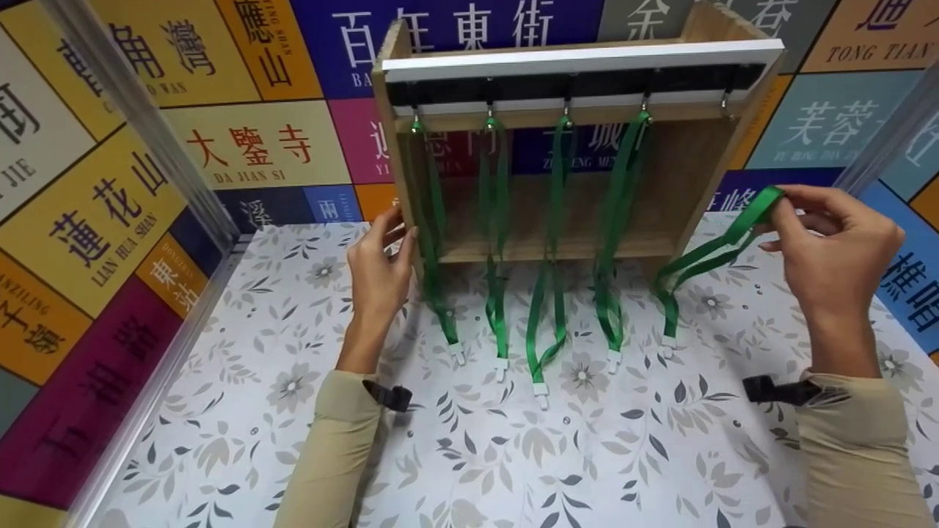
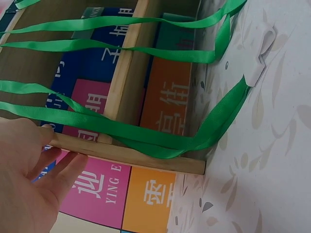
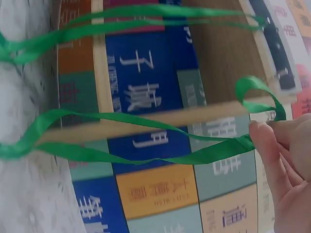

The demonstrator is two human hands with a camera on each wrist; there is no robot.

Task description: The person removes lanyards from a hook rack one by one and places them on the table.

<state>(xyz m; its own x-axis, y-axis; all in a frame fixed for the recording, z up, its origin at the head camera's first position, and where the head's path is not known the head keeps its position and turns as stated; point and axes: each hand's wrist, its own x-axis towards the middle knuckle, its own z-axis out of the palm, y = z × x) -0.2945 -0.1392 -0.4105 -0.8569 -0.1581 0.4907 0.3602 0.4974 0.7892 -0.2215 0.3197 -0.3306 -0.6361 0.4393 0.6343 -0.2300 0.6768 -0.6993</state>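
A wooden rack (image 1: 722, 158) stands on the table with a row of metal hooks under its top edge. My left hand (image 1: 380, 268) grips the rack's left side board (image 2: 129, 154), thumb and fingers on either face of the wood. Out to the right of the rack, my right hand (image 1: 836, 249) pinches the looped end of a green lanyard (image 1: 750, 214). That lanyard's white clip (image 1: 669, 346) hangs low near the tabletop. The rightmost hook (image 1: 725, 106) carries nothing. In the right wrist view, a small ribbon loop (image 3: 243, 87) rises above the pinching fingertips.
Several other green lanyards, such as the middle one (image 1: 559, 191), hang from the remaining hooks, white clips (image 1: 541, 392) downward. A leaf-patterned cloth (image 1: 293, 455) covers the table. Panels with printed characters (image 1: 257, 143) stand behind and to both sides.
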